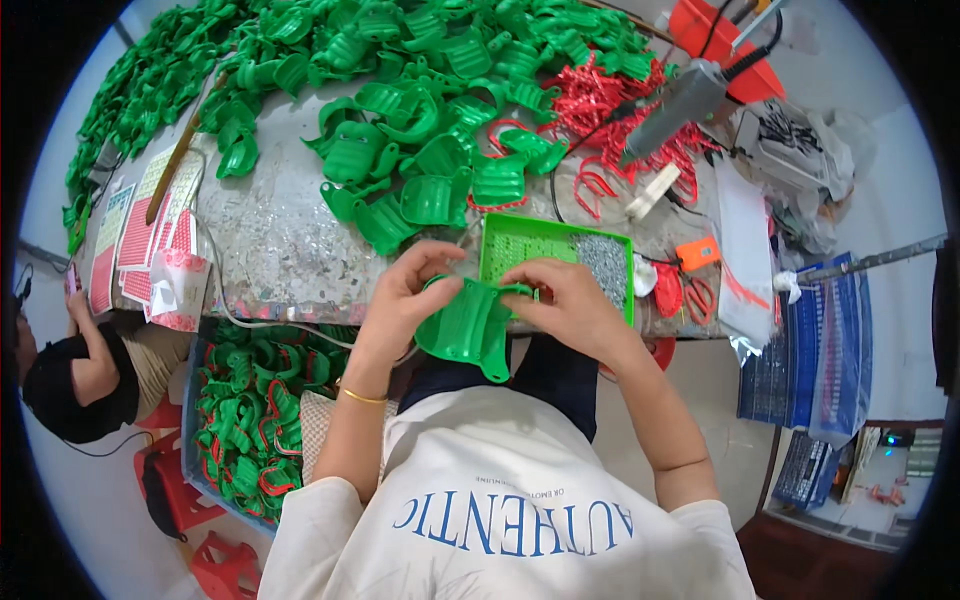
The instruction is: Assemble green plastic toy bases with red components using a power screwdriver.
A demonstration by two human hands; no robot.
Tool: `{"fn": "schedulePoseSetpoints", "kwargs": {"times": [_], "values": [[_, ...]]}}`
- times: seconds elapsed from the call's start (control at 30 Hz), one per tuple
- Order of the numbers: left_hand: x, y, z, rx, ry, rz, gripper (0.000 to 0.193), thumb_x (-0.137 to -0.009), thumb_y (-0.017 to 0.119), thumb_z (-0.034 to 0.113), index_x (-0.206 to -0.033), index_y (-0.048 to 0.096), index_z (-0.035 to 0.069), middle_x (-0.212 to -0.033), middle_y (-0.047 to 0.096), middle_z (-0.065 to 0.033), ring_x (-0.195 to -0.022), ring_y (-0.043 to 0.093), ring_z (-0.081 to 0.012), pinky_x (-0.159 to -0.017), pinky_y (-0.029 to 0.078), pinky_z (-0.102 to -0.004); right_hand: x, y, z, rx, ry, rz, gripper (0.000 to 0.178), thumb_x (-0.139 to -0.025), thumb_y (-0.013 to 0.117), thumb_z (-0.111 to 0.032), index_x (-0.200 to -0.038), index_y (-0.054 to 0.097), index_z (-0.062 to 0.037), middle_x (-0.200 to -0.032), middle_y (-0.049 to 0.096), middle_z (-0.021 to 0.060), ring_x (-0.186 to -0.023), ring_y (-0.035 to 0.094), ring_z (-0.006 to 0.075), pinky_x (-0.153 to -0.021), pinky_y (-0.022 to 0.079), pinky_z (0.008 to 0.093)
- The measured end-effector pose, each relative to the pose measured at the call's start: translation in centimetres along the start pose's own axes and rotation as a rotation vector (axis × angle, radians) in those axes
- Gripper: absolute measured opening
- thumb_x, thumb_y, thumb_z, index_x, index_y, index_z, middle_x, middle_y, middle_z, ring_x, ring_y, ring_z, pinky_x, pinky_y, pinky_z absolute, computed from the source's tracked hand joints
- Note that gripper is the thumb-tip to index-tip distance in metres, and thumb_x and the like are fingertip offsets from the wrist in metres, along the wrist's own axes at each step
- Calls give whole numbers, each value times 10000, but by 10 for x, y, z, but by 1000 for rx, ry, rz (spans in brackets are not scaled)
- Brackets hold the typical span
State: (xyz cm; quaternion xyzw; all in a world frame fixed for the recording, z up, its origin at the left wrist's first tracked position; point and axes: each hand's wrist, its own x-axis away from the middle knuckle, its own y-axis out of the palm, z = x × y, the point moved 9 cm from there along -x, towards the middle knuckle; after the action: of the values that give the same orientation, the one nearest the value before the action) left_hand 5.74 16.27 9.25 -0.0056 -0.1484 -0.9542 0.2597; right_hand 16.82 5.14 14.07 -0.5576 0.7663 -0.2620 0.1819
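A curved green plastic piece with ridges (465, 325) is held up in front of my shirt, at the table's front edge. My left hand (405, 295) grips its left side, the thumb lying along the upper rim. At the upper right corner, my right hand (570, 305) has thumb and fingertips pinched on the same piece; anything small between them is hidden. Just behind the hands stands a bright green tray (488, 235). Small light-green bits (530, 245) lie in its left part and small silvery metal parts (603, 262) in its right.
Similar green pieces (350, 150) are heaped across the table. Red straps (600, 100) lie behind a hanging grey power tool (680, 108). Red scissors (699, 300) and an orange box (697, 253) sit at right. A bin (190, 440) holds strapped pieces; another person (85, 370) sits far left.
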Motion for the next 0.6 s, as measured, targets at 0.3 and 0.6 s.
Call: {"fn": "schedulePoseSetpoints", "kwargs": {"times": [0.3, 0.6], "values": [[-2, 85, -57, 699, 46, -111, 630, -893, 536, 471, -1381, 379, 104, -1335, 486, -68, -1214, 480, -202, -994, 407, -401, 33, -33, 33, 113, 127, 504, 195, -829, 644, -151, -970, 648, -15, -726, 624, 106, -590, 529, 129, -562, 430, 284], [-12, 51, -62, 957, 95, -40, 689, -886, 460, 608, -1343, 415, 95, -1296, 521, -111, -1222, 483, -271, -1035, 366, -474, 39, -25, 57, -128, 268, 273, 276, -893, 551, -148, -1107, 597, 20, -856, 620, 84, -757, 564, 104, -643, 449, 271]]}}
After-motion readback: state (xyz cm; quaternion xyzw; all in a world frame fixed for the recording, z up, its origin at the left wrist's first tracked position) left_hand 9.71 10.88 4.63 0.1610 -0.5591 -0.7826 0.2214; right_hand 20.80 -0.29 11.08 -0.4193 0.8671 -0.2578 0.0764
